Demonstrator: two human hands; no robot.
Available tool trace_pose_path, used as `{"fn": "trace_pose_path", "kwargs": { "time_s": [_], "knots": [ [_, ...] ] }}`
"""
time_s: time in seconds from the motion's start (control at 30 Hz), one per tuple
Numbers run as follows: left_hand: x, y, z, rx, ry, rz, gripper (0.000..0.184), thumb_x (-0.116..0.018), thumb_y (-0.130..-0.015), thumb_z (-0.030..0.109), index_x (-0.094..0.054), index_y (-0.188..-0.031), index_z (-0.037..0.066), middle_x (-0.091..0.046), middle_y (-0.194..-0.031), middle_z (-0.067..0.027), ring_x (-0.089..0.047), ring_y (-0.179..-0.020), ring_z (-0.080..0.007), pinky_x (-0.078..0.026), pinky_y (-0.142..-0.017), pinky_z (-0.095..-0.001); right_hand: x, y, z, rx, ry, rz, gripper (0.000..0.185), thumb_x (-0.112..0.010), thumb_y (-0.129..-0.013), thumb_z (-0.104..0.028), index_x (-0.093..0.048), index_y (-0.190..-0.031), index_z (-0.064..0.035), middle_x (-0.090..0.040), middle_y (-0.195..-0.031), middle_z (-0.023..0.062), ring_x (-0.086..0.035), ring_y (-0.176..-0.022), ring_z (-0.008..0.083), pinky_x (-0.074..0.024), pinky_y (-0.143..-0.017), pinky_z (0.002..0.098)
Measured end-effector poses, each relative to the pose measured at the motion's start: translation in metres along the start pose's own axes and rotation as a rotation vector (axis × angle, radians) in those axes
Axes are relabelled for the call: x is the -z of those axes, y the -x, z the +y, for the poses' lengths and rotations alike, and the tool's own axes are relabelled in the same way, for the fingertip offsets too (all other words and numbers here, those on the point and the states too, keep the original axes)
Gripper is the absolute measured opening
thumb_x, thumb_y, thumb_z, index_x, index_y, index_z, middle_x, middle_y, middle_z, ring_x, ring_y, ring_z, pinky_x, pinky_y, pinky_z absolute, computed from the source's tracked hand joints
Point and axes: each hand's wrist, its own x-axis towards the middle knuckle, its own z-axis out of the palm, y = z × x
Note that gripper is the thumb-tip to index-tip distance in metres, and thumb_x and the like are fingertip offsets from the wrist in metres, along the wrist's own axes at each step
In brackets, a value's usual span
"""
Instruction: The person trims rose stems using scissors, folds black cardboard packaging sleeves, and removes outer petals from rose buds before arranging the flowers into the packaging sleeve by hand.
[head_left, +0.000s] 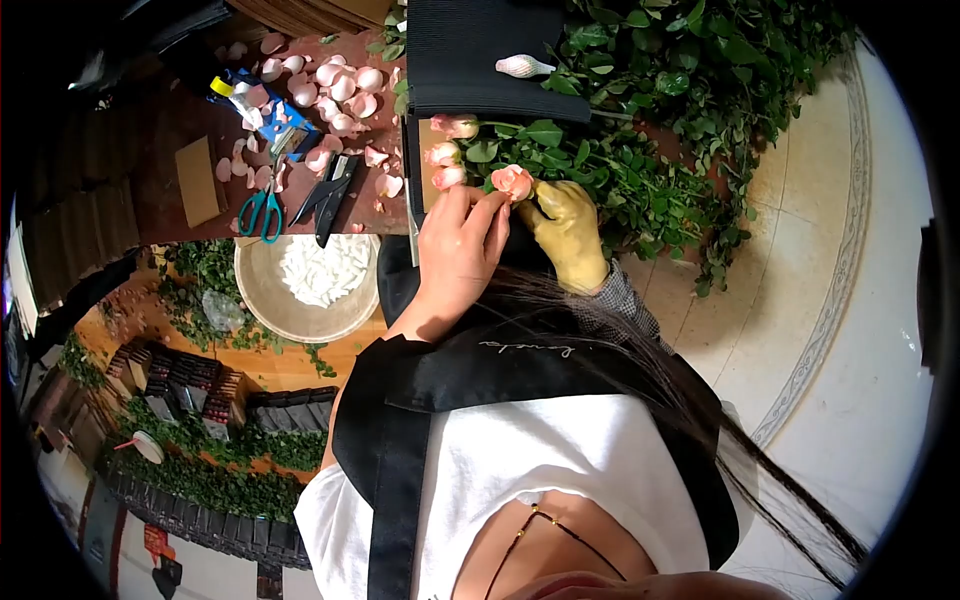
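A pink rose [512,182] is held between my two hands. My left hand [458,245] is bare, and its fingers are pinched together at the near side of the bloom. My right hand [567,228], in a yellow glove, is closed just under the flower head; the stem in its grip is mostly hidden. Left of the held bloom lie several more pink roses [445,155] at the edge of a black ribbed mat. A rose in a white mesh sleeve [524,66] rests higher up on that black mat [470,60].
Loose petals [340,88] cover the reddish table, with teal scissors [261,212] and a black-handled tool [333,197] nearby. Leafy green stems [690,110] are piled at right. Below the table edge, a round tub [252,300] holds small white pieces. Dark boxes stand at lower left.
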Motion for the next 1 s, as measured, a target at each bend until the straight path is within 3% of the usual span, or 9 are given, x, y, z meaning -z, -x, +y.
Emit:
{"fn": "trace_pose_path", "kwargs": {
  "time_s": [0.23, 0.43, 0.47, 0.57, 0.7, 0.8, 0.9, 1.0],
  "knots": [
    [-0.004, 0.000, 0.001, -0.006, 0.087, -0.077, 0.012, -0.072, -0.083, 0.006, -0.070, -0.095, 0.006, -0.059, -0.084, -0.0083, -0.062, -0.076, -0.0273, -0.051, -0.066, -0.0371, -0.001, 0.001, 0.001, 0.024, 0.019, 0.018, 0.026, -0.074, -0.072, -0.010, -0.070, -0.097, -0.0104, -0.063, -0.074, 0.0100, -0.061, -0.072, 0.0319, -0.0486, -0.067, 0.0432],
    [-0.001, -0.003, -0.003, 0.178, -0.023, -0.065, 0.018, -0.079, -0.080, 0.017, -0.071, -0.090, 0.004, -0.062, -0.078, -0.0083, -0.063, -0.066, -0.0271, -0.051, -0.061, -0.0361, 0.001, 0.000, 0.001, 0.092, 0.113, -0.011, 0.032, -0.072, -0.072, -0.009, -0.069, -0.104, -0.0102, -0.063, -0.074, 0.0090, -0.062, -0.076, 0.0303, -0.0496, -0.075, 0.0422],
    [-0.004, -0.002, -0.005, 0.197, 0.018, -0.050, 0.017, -0.078, -0.081, 0.018, -0.070, -0.086, 0.004, -0.057, -0.075, -0.0084, -0.059, -0.064, -0.0278, -0.048, -0.058, -0.0384, 0.001, 0.001, 0.002, 0.090, 0.110, -0.010, 0.032, -0.072, -0.072, -0.009, -0.069, -0.104, -0.0102, -0.063, -0.074, 0.0090, -0.062, -0.076, 0.0303, -0.0496, -0.075, 0.0422],
    [-0.005, -0.003, -0.005, 0.290, 0.052, -0.142, 0.015, -0.078, -0.081, 0.015, -0.070, -0.086, 0.003, -0.058, -0.076, -0.0092, -0.059, -0.064, -0.0278, -0.048, -0.058, -0.0380, 0.002, 0.000, 0.003, 0.106, 0.136, -0.050, 0.035, -0.072, -0.072, -0.010, -0.069, -0.107, -0.0108, -0.063, -0.074, 0.0086, -0.063, -0.076, 0.0296, -0.0491, -0.079, 0.0418],
    [-0.006, -0.001, -0.011, 0.291, 0.070, -0.142, 0.012, -0.076, -0.082, 0.012, -0.069, -0.087, 0.002, -0.058, -0.078, -0.0112, -0.060, -0.067, -0.0295, -0.049, -0.059, -0.0386, 0.004, -0.004, -0.002, 0.119, 0.082, -0.009, 0.034, -0.072, -0.072, -0.011, -0.069, -0.105, -0.0109, -0.062, -0.070, 0.0085, -0.062, -0.071, 0.0294, -0.0496, -0.074, 0.0412],
    [-0.005, -0.001, -0.017, 0.252, 0.105, -0.116, 0.011, -0.074, -0.083, 0.010, -0.068, -0.086, 0.002, -0.058, -0.079, -0.0126, -0.061, -0.069, -0.0314, -0.049, -0.062, -0.0401, 0.007, -0.006, -0.004, 0.108, 0.066, -0.015, 0.033, -0.073, -0.072, -0.011, -0.070, -0.105, -0.0110, -0.061, -0.068, 0.0082, -0.061, -0.068, 0.0292, -0.0497, -0.071, 0.0410],
    [0.000, -0.007, -0.024, 0.128, -0.079, -0.020, 0.011, -0.075, -0.083, 0.010, -0.068, -0.085, 0.002, -0.059, -0.080, -0.0129, -0.060, -0.071, -0.0325, -0.049, -0.063, -0.0418, 0.005, -0.007, -0.002, 0.124, 0.050, -0.013, 0.034, -0.074, -0.072, -0.011, -0.070, -0.106, -0.0113, -0.061, -0.067, 0.0081, -0.061, -0.067, 0.0288, -0.0500, -0.070, 0.0410],
    [0.015, -0.018, -0.033, 0.183, -0.174, 0.143, 0.015, -0.077, -0.082, 0.012, -0.065, -0.078, 0.004, -0.056, -0.071, -0.0084, -0.055, -0.059, -0.0238, -0.045, -0.056, -0.0348, 0.005, -0.006, -0.001, 0.167, 0.056, 0.016, 0.037, -0.075, -0.071, -0.009, -0.070, -0.107, -0.0109, -0.061, -0.067, 0.0078, -0.061, -0.066, 0.0282, -0.0507, -0.069, 0.0409]
  ]
}}
